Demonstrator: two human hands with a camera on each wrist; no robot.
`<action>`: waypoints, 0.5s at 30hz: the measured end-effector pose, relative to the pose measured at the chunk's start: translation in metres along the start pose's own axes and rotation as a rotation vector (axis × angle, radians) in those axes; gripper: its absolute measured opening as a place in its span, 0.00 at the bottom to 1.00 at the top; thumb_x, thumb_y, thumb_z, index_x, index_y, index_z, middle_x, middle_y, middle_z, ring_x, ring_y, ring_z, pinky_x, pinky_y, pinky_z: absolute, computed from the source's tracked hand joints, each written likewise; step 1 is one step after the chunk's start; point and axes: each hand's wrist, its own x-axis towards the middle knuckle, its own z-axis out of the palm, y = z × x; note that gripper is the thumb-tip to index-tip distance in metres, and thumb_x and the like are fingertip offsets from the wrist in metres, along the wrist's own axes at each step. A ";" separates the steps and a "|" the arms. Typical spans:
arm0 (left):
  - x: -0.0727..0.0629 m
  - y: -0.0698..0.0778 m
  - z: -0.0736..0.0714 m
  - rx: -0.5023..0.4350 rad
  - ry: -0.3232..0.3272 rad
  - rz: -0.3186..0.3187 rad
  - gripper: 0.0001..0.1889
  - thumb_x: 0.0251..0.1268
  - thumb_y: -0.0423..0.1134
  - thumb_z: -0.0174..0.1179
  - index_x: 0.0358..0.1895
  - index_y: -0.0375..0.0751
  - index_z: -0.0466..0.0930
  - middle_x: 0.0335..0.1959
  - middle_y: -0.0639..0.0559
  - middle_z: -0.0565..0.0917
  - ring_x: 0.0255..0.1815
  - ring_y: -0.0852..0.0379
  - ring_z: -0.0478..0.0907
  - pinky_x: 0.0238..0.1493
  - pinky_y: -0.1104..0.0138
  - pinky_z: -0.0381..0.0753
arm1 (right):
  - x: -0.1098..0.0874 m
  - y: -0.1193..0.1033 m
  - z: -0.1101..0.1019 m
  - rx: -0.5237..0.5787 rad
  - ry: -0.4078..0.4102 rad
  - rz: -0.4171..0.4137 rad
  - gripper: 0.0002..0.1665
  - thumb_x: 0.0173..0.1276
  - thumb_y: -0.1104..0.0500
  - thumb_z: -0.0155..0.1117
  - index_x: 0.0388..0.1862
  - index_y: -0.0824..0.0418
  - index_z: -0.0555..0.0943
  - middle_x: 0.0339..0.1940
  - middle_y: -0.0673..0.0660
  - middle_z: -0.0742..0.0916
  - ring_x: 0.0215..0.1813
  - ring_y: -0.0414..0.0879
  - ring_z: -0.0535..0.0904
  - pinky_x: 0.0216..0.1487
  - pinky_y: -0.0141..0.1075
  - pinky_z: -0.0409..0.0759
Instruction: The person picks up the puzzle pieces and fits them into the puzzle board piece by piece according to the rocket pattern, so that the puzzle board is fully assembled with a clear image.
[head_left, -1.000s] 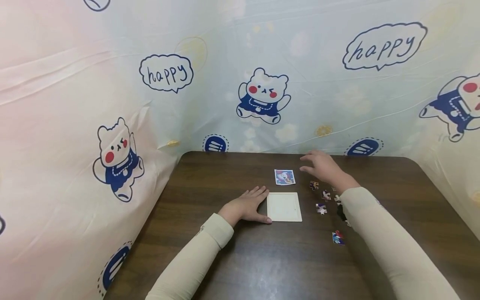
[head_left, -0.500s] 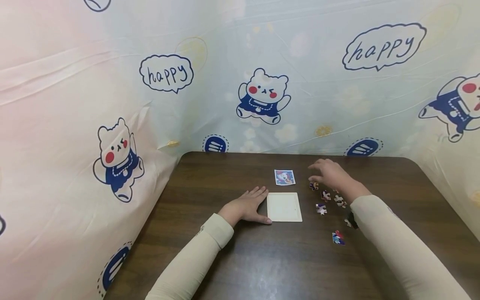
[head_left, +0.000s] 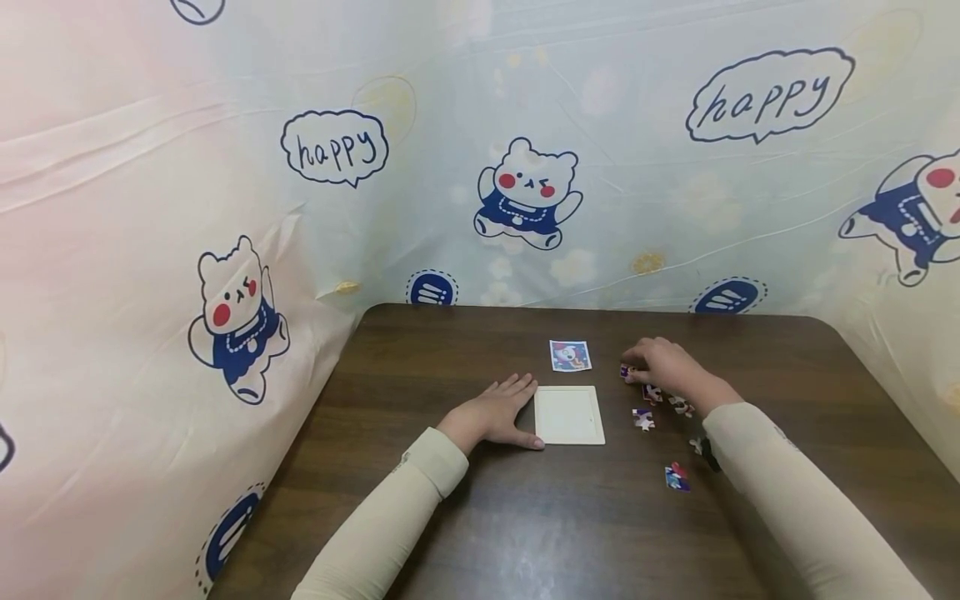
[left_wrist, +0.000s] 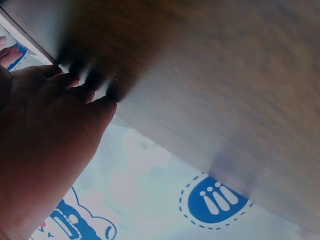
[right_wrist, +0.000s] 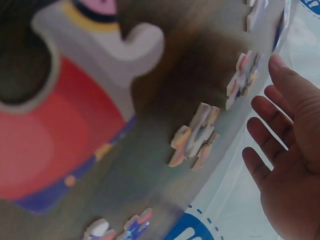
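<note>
Currently, left hand (head_left: pixel 495 413) flat against white tray (head_left: pixel 568 416); right hand (head_left: pixel 666 367) (hold unclear) at puzzle piece (head_left: pixel 625 372).

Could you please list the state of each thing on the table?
Cream-white square tray: lying flat, unfilled.
Small square multicoloured picture card: lying flat, picture up.
Multicoloured knobbed jigsaw pieces: scattered right of the tray.
Bare left hand: fingers spread, touching the tray's edge.
Bare right hand: at one jigsaw piece, grip unclear.

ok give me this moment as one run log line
left hand: spread at left edge of tray | right hand: at a piece, grip unclear | card: beyond tray | other pieces: right of tray
</note>
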 end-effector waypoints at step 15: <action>-0.001 0.001 0.000 -0.007 0.011 0.001 0.60 0.52 0.77 0.57 0.81 0.46 0.44 0.82 0.50 0.44 0.81 0.49 0.38 0.76 0.50 0.45 | 0.003 -0.005 0.009 -0.009 0.000 0.035 0.16 0.67 0.52 0.70 0.47 0.61 0.86 0.42 0.56 0.84 0.47 0.55 0.78 0.55 0.58 0.73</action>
